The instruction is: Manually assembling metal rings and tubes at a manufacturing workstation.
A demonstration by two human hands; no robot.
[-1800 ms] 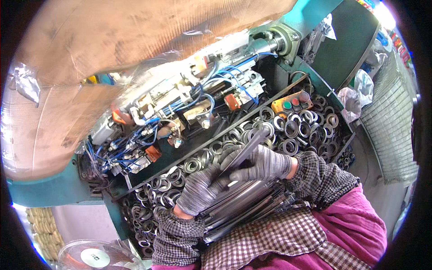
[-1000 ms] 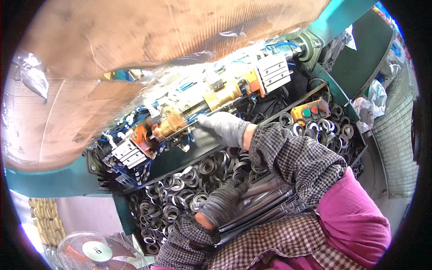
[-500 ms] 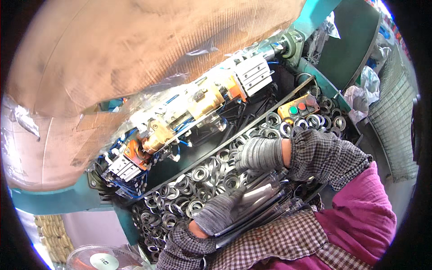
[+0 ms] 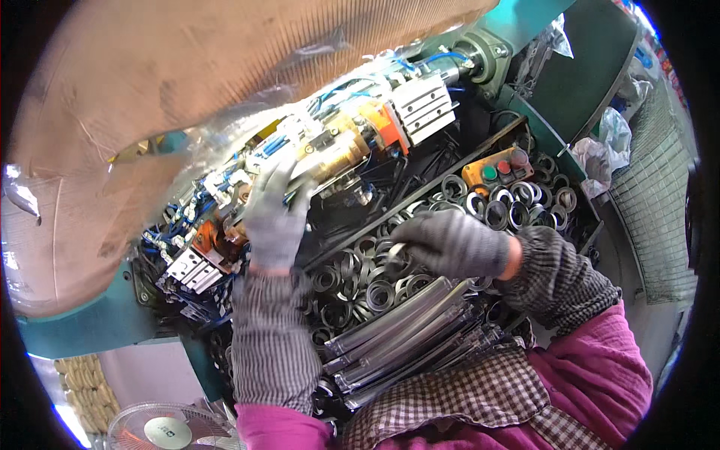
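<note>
Reaching up, your gloved left hand [image 4: 271,217] rests open, fingers spread, against the brass and orange fittings of the machine head [image 4: 341,146]. Below it, a tray [image 4: 457,161] lies full of metal rings [image 4: 360,274]. Long shiny rods [image 4: 405,326] sit across your lap. Your gloved right hand [image 4: 454,244] is curled over the rings, pinching one small ring [image 4: 395,251] between its fingertips.

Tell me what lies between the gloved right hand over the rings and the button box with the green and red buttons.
In the head view, loose dark metal rings lie heaped in the tray between the right hand and the orange button box; nothing else shows there.
</note>
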